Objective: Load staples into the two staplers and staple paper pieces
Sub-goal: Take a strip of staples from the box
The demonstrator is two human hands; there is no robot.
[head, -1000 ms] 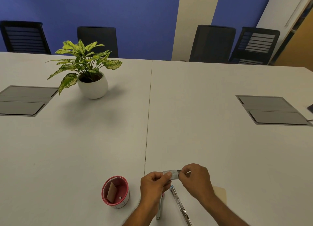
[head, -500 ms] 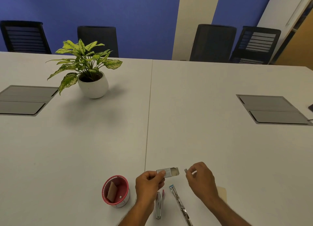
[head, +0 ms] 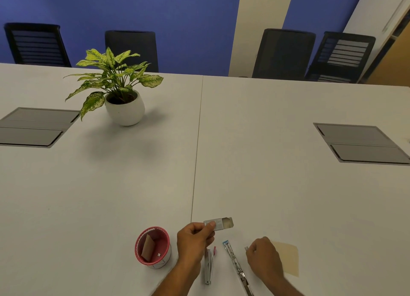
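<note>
While both staplers are lying opened flat along the bottom edge of the frame, the loading is only just beginning, judging by how things lie. At bottom centre the red stapler (head: 209,265) is resting with its metal channel exposed, and just to its right the blue-tipped stapler (head: 235,266) is stretching diagonally toward the lower edge; neither channel visibly has staples in it yet. Right of that, the right hand (head: 264,257) is hovering low over the table with fingers curled, pinching what looks like a small strip of staples (head: 246,248), though it is too small to be sure. A tan paper piece (head: 288,259) is lying partly under that hand, unstapled. Left of the staplers, the left hand (head: 195,240) is holding up a small staple box (head: 218,224) between thumb and fingers, its open end facing right. At lower left, a red cup (head: 153,247) is holding another brown paper piece. So both loadings and all stapling are probably remaining. Farther up, a potted plant (head: 119,89) is sitting at upper left on the white table (head: 266,151).
</note>
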